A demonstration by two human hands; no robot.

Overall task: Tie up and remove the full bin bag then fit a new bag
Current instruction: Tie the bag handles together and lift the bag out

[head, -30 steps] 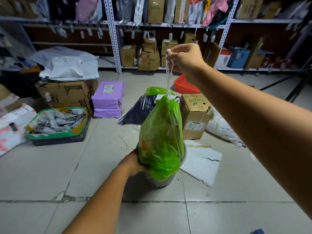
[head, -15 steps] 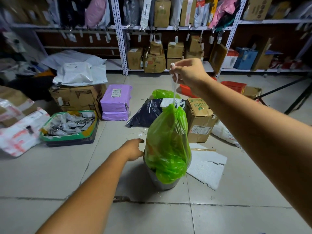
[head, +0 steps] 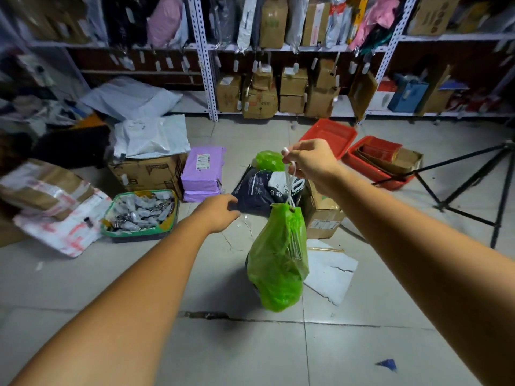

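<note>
A full green bin bag (head: 278, 260) hangs from its white drawstring (head: 289, 188), cinched at the top. My right hand (head: 309, 162) grips that drawstring above the bag. The bag covers the bin; only a dark sliver of the bin (head: 247, 265) shows at the bag's left edge. My left hand (head: 220, 211) hovers to the left of the bag's neck, fingers loosely curled, holding nothing. A second green bag (head: 269, 160) lies on the floor behind, beside a dark parcel (head: 259, 190).
Cardboard boxes (head: 323, 215) (head: 150, 171), purple parcels (head: 203, 169) and a green-rimmed tray of small packets (head: 140, 213) ring the spot. Red trays (head: 328, 135) lie at the back right, a black tripod (head: 473, 188) at the right. White foam sheet (head: 331, 271) lies beside the bag. Shelving runs along the back.
The bag has been lifted up out of the bin. My left hand left the bin's rim and rose to the left of the bag's neck. The camera tilted downward.
</note>
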